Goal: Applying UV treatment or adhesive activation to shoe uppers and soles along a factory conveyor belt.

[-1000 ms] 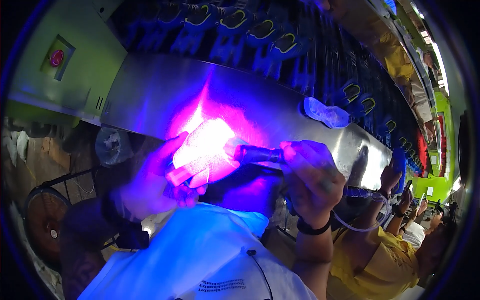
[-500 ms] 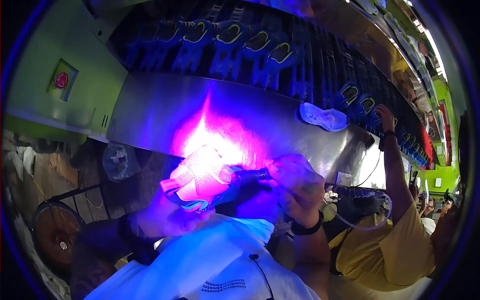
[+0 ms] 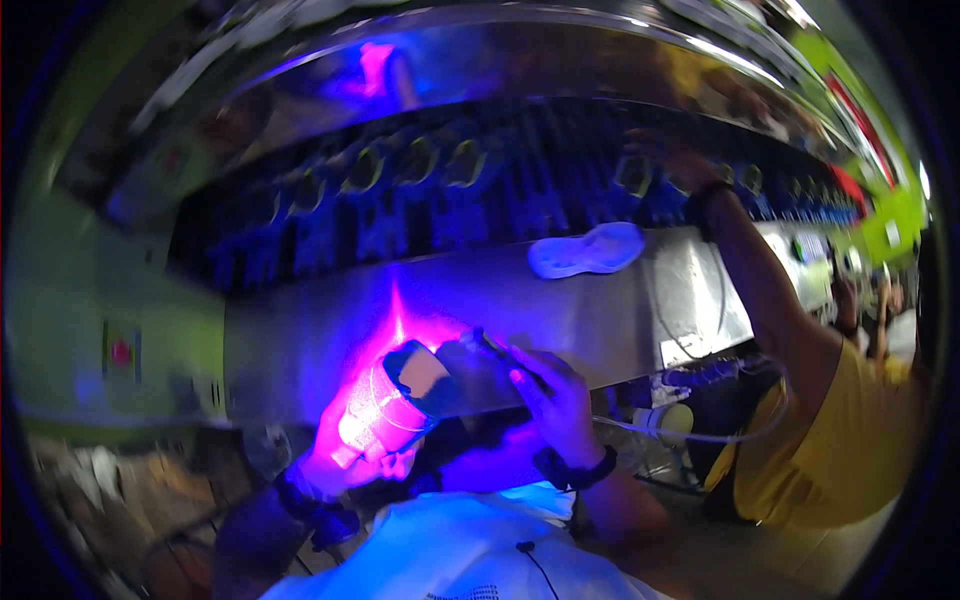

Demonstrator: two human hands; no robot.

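My left hand [image 3: 328,448] is closed around a shoe upper [image 3: 382,412], held low over the near edge of the metal worktop [image 3: 300,350]. Bright pink-violet light washes over it, and a dark rim surrounds a tan patch on its far side. In my right hand [image 3: 562,408] is a slim dark tool [image 3: 494,352], possibly a brush; the glare and blur hide its exact kind. Its tip points left, just right of the shoe and apart from it. A pale shoe sole [image 3: 585,252] lies farther back on the worktop.
Behind the worktop runs a dark rack line [image 3: 400,225] carrying several dark shoes with yellow-green collars. At right, a co-worker's arm [image 3: 755,265] reaches over it. A clear hose [image 3: 700,437] loops below. A green machine housing with a red button [image 3: 122,352] stands left.
The view has tilted up and shifted. The tool has come away from the shoe and my right hand has drawn back to the right. My left hand has turned the shoe.
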